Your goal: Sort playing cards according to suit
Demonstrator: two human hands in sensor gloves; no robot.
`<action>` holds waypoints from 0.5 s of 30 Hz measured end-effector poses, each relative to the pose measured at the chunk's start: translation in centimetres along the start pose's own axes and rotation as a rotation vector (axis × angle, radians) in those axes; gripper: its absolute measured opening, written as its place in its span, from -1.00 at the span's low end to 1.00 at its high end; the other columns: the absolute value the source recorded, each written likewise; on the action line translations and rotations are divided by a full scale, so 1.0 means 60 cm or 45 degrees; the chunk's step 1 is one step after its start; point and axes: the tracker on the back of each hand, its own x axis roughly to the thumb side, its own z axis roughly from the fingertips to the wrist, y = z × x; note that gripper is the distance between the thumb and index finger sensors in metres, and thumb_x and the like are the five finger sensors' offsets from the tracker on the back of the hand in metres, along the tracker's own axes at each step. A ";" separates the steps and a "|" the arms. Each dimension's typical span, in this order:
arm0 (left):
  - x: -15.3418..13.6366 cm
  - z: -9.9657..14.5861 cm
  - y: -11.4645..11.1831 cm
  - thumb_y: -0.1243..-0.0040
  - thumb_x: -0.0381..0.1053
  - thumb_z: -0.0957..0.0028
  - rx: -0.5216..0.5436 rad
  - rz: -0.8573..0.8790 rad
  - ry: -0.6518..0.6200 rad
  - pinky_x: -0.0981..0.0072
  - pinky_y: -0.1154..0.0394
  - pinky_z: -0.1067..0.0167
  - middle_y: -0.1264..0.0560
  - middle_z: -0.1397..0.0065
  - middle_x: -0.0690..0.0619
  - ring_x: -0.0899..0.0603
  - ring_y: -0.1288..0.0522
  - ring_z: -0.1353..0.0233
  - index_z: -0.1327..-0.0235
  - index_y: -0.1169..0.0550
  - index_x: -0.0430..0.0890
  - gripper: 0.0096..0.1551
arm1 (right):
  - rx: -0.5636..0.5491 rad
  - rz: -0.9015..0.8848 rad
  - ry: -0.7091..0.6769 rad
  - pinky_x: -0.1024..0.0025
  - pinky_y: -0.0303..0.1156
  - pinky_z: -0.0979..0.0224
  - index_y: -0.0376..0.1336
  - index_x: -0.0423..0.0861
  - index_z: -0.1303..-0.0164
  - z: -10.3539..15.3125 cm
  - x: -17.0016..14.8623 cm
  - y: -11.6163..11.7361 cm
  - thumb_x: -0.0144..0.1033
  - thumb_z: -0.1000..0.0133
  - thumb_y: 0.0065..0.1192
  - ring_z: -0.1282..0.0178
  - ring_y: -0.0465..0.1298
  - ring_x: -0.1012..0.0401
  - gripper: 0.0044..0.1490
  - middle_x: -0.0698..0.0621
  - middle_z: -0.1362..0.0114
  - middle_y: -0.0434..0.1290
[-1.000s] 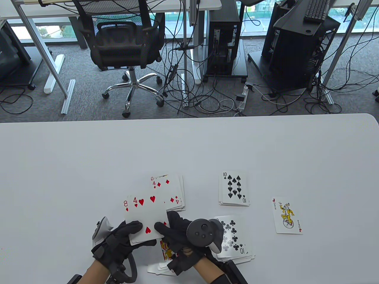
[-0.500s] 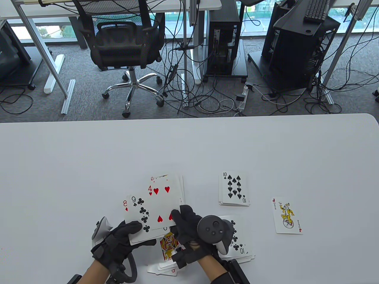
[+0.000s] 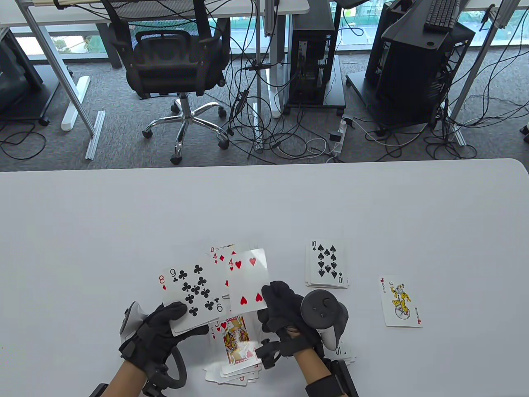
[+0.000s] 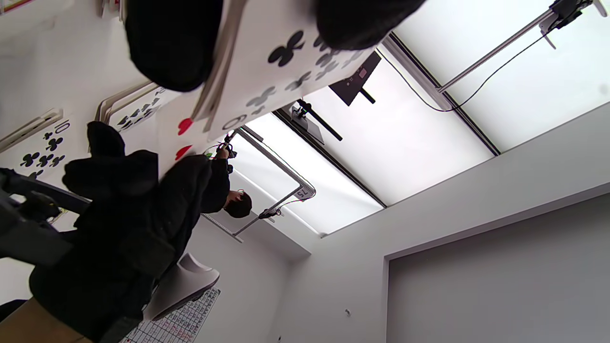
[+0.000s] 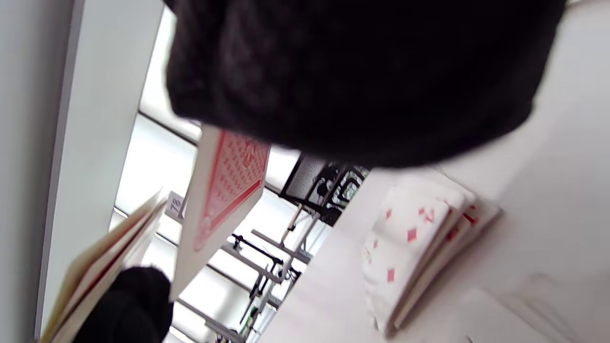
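- Left hand (image 3: 159,335): near the table's front edge, thumb on top and fingers beneath, gripping a small packet of cards (image 3: 192,295) face up; a nine of clubs on top, the corner of a red eight showing at its left.
- Right hand (image 3: 285,318): just right of the packet, pinching the four of hearts (image 3: 247,281) by its lower right corner, the card lifted and tilted; its red back (image 5: 224,200) shows in the right wrist view.
- Diamonds pile (image 3: 231,252): on the table behind the lifted card, a four of diamonds on top, largely covered by both held cards.
- Hearts pile (image 3: 233,351): between the wrists, jack of hearts on top, loosely stacked.
- Clubs pile (image 3: 343,353): mostly hidden under the right hand and its tracker; a ten's corner shows.
- Spades pile (image 3: 326,264): ten of spades on top, right of the hands, apart from them.
- Joker (image 3: 400,301): lying alone, further right.
- Table (image 3: 82,231): white.
- Beyond the table: an office chair (image 3: 175,62), tangled cables (image 3: 281,136), computer towers (image 3: 417,70).
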 end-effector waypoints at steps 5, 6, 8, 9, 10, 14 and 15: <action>0.003 0.002 0.008 0.01 -0.02 -0.34 0.025 0.003 -0.015 0.05 -0.53 -0.25 -0.29 -0.59 -0.07 -0.24 -0.45 -0.46 -0.57 -0.16 -0.06 -0.43 | 0.276 0.286 0.127 0.09 0.60 0.20 0.25 -0.67 -0.01 0.007 0.007 0.052 -0.46 -0.17 0.05 0.73 0.60 0.20 -0.46 -0.01 0.48 0.59; 0.003 0.002 0.007 0.01 -0.02 -0.34 0.026 0.001 -0.015 0.05 -0.53 -0.25 -0.29 -0.59 -0.07 -0.24 -0.45 -0.46 -0.57 -0.16 -0.06 -0.43 | 0.382 0.385 0.162 0.10 0.60 0.19 0.25 -0.67 -0.01 0.009 0.010 0.062 -0.46 -0.17 0.05 0.72 0.61 0.20 -0.45 0.00 0.48 0.59; 0.003 0.002 0.006 0.01 -0.02 -0.34 0.024 0.002 -0.012 0.05 -0.52 -0.25 -0.29 -0.59 -0.07 -0.24 -0.45 -0.46 -0.57 -0.16 -0.06 -0.43 | 0.510 0.558 0.194 0.10 0.60 0.20 0.25 -0.68 0.00 0.016 0.013 0.080 -0.45 -0.17 0.05 0.73 0.61 0.20 -0.44 0.00 0.48 0.59; 0.003 0.002 0.006 0.01 -0.02 -0.34 0.022 0.005 -0.010 0.05 -0.52 -0.25 -0.29 -0.59 -0.07 -0.24 -0.45 -0.46 -0.57 -0.16 -0.06 -0.43 | 0.554 0.650 0.201 0.10 0.60 0.21 0.25 -0.68 0.00 0.020 0.014 0.089 -0.44 -0.18 0.04 0.74 0.61 0.20 -0.44 0.00 0.49 0.59; 0.003 0.002 0.005 0.01 -0.02 -0.34 0.022 0.005 -0.008 0.05 -0.52 -0.25 -0.29 -0.59 -0.07 -0.24 -0.44 -0.47 -0.56 -0.16 -0.06 -0.43 | 0.565 0.696 0.195 0.10 0.61 0.22 0.26 -0.68 0.02 0.023 0.016 0.095 -0.44 -0.18 0.05 0.75 0.61 0.20 -0.44 0.00 0.50 0.60; 0.003 0.002 0.003 0.01 -0.02 -0.35 0.021 0.005 0.002 0.04 -0.52 -0.25 -0.29 -0.59 -0.07 -0.24 -0.44 -0.47 -0.57 -0.15 -0.06 -0.42 | 0.640 0.941 0.177 0.12 0.61 0.24 0.27 -0.68 0.03 0.031 0.020 0.121 -0.40 -0.19 0.05 0.77 0.60 0.20 -0.41 -0.01 0.51 0.60; 0.003 0.002 0.003 0.01 -0.02 -0.35 0.021 0.005 0.003 0.04 -0.52 -0.25 -0.29 -0.59 -0.07 -0.24 -0.44 -0.47 -0.57 -0.15 -0.06 -0.42 | 0.639 0.975 0.166 0.12 0.61 0.24 0.27 -0.68 0.03 0.032 0.021 0.124 -0.39 -0.19 0.06 0.77 0.60 0.20 -0.41 -0.01 0.51 0.60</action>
